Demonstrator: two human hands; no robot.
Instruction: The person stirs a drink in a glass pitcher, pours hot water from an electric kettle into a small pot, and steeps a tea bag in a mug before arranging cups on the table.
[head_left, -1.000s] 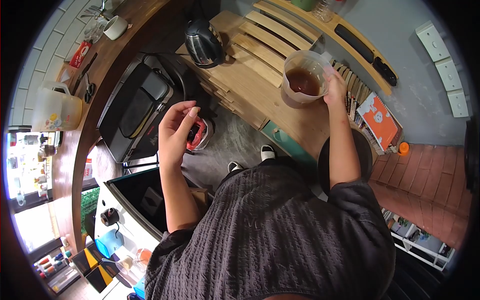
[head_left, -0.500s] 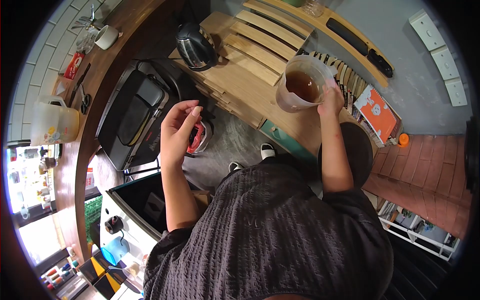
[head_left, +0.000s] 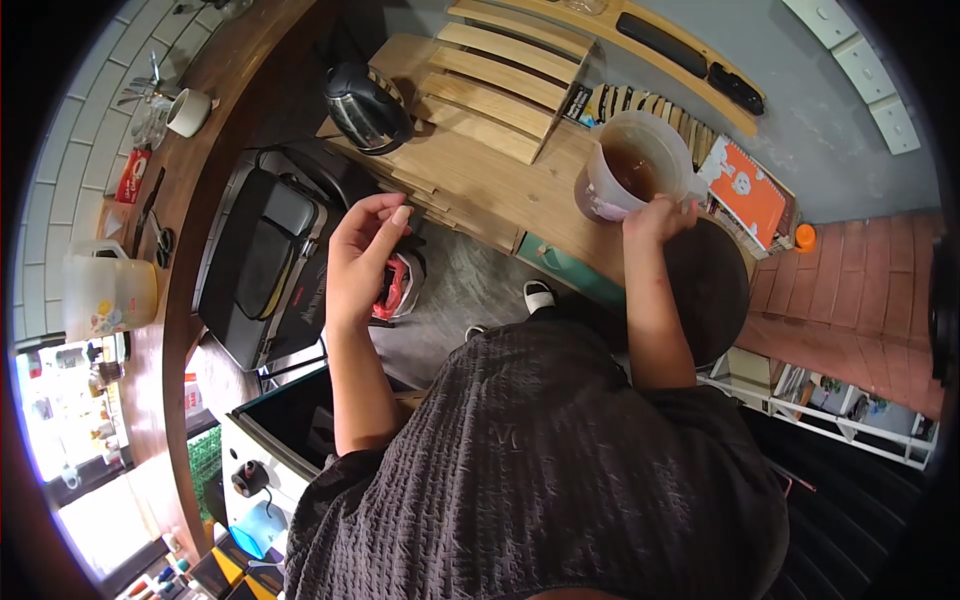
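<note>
My right hand [head_left: 660, 217] is closed round the handle of a translucent plastic pitcher [head_left: 598, 188]. Brown liquid [head_left: 635, 175] fills the lower part of it. The pitcher is held above the wooden cabinet top [head_left: 500, 190], in front of a row of books [head_left: 655, 110] and left of an orange notebook [head_left: 742, 198]. My left hand [head_left: 365, 255] is raised in the air, its fingers curled in towards the thumb, with nothing visible in them. Below and beyond it stands a black and steel electric kettle [head_left: 368, 108].
A wooden slatted rack [head_left: 500, 85] lies on the cabinet. A round black stool seat [head_left: 705, 290] is beside my right forearm. At left, a black case [head_left: 265, 265] stands below a wooden counter [head_left: 225, 75] holding another pitcher [head_left: 110, 290], scissors [head_left: 158, 238] and a white cup [head_left: 189, 112].
The view has shifted to the right. My right hand has carried the pitcher away from the slatted rack, closer to the orange notebook. My left hand keeps its curled pose.
</note>
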